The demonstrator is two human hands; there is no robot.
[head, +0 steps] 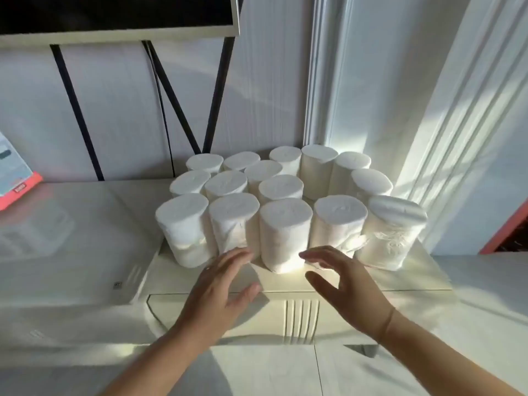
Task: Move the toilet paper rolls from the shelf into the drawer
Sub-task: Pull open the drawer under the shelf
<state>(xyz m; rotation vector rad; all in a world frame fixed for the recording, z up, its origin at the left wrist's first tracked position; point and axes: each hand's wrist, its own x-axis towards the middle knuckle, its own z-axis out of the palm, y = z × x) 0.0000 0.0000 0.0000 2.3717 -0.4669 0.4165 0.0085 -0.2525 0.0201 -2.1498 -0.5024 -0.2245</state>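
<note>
Several white toilet paper rolls [285,178] stand upright in a tight cluster on a cream shelf top [400,278]. The front middle roll [284,232] stands between my two hands. My left hand [223,284] is just left of its base, fingers spread and straight, holding nothing. My right hand [340,278] is just right of its base, fingers relaxed, thumb apart, holding nothing. Neither hand grips the roll. Below the shelf edge is a cream drawer front [217,312] with a ribbed handle [301,318]; it looks closed.
A white wall and a door frame [323,81] rise behind the rolls. A screen on black legs [114,18] hangs at the upper left. An orange-edged box [17,178] lies on the glossy surface at the left. An orange edge [508,227] shows at the right.
</note>
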